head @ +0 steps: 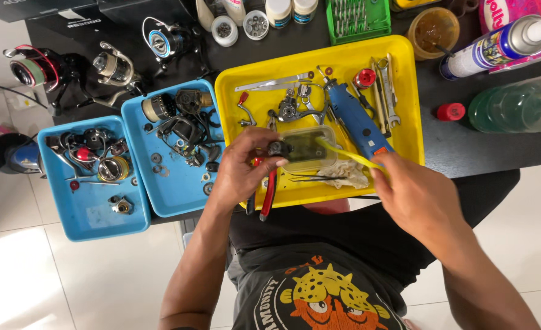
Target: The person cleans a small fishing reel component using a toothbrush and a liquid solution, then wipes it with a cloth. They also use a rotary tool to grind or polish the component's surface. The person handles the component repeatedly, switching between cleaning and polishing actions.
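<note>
Nearest the camera, a dark printed shirt (319,293) at the bottom edge, forearms reaching up from it toward a black table (466,146). Far left, two blue trays (99,214) crowded with dismantled fishing-reel parts, whole reels (114,67) standing behind them. Further right, the left hand (240,168) over the near edge of a yellow tray (344,61), fingers curled shut round a small dark reel part (278,148) held just above a clear plastic tub (310,150). Red-handled pliers (269,194) directly below that hand. Right again, the right hand (414,195) closed on the handle of a yellow brush (350,156), its far end at the tub, touching or just beside the part; bristles too blurred to make out. Beyond, a blue rotary tool (356,116), wrenches (386,91), a white rag (344,171); far right, a spray can (496,46) and a green bottle (515,107). Probably best done with the part kept low over the tub, catching drips, short light strokes, firm pinch, slow turning to reach every face.
</note>
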